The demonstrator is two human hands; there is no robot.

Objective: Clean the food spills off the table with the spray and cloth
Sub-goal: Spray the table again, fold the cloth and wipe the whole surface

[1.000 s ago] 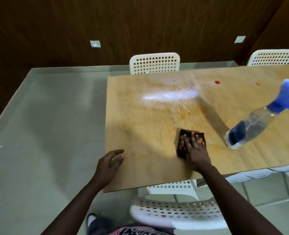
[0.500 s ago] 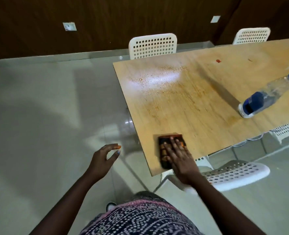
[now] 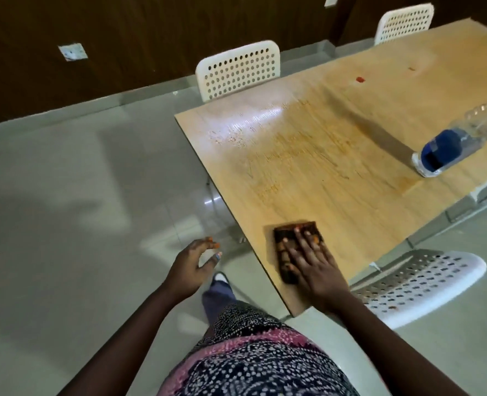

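Since a moment ago the cloth (image 3: 296, 247) has slid under my right hand (image 3: 312, 265) toward the near corner of the table (image 3: 336, 178), my fingers flat and spread on it. Farther right stands the spray bottle (image 3: 462, 141), past a red spill (image 3: 360, 79); my left hand (image 3: 192, 267) hangs loosely curled, empty, off the edge.

Your table (image 3: 350, 178) is pale tan wood grain, streaked with faint orange smears, with a small red spot (image 3: 360, 79) beyond the smears. The cloth (image 3: 286, 252) on the table's near corner is dark brown with orange flecks. The bottle (image 3: 459, 141) is clear with a blue label. White perforated chairs (image 3: 238, 70) ring the table. Your garment (image 3: 253, 361) is navy with white dots and pink bands.
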